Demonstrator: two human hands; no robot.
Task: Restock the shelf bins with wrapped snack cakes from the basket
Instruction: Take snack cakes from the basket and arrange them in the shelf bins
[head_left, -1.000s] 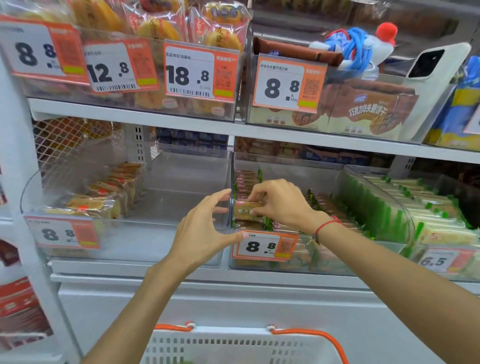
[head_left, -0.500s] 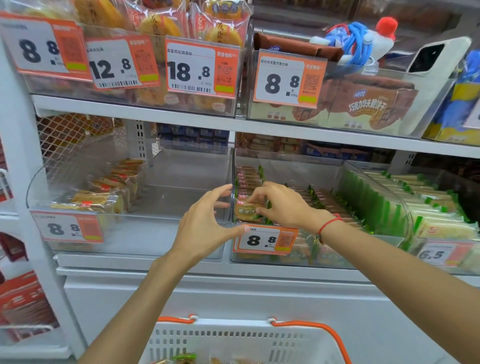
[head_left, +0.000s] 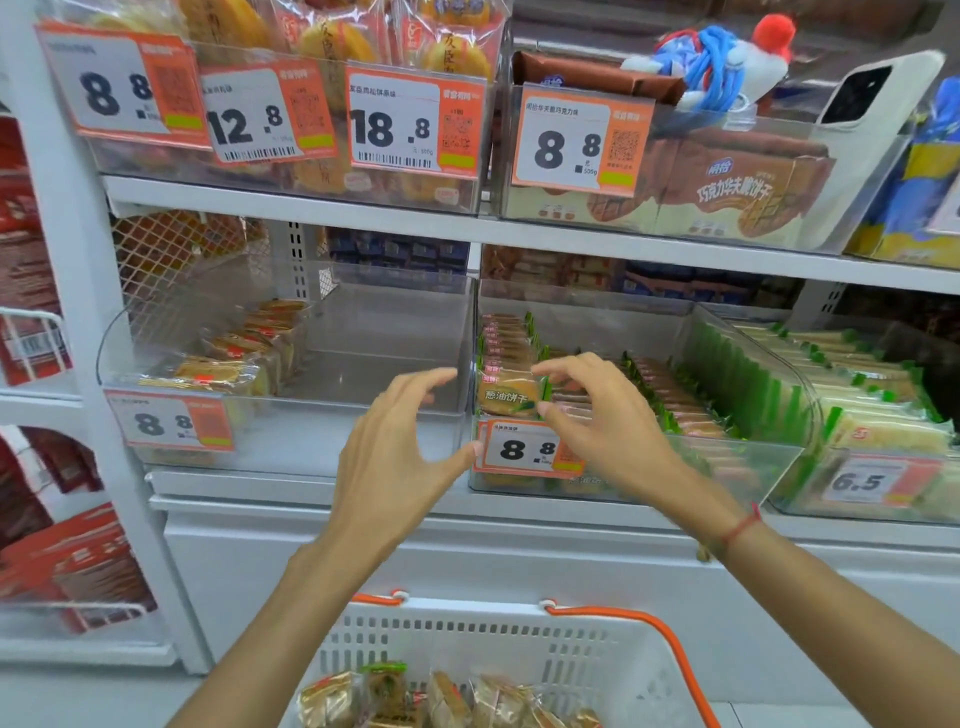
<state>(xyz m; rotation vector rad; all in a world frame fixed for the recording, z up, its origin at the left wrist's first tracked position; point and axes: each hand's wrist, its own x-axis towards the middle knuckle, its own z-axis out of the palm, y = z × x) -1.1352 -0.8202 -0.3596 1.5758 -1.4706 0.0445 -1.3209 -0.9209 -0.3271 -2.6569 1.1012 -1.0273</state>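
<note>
We see two clear bins side by side on the middle shelf (head_left: 311, 488): the left bin (head_left: 291, 441) holds cakes along its left wall, the right bin (head_left: 727, 467) holds packed rows. Below, before the shelf, sits the basket (head_left: 467, 639) with wrapped cakes (head_left: 447, 701) inside.

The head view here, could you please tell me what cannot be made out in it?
- Basket: its lower part is cut off by the bottom edge, so the cake count is unknown.
- Right hand: whether its fingertips touch the front green-wrapped cake is unclear.
- Price tag: small print unreadable, right side hidden by that hand.
</note>
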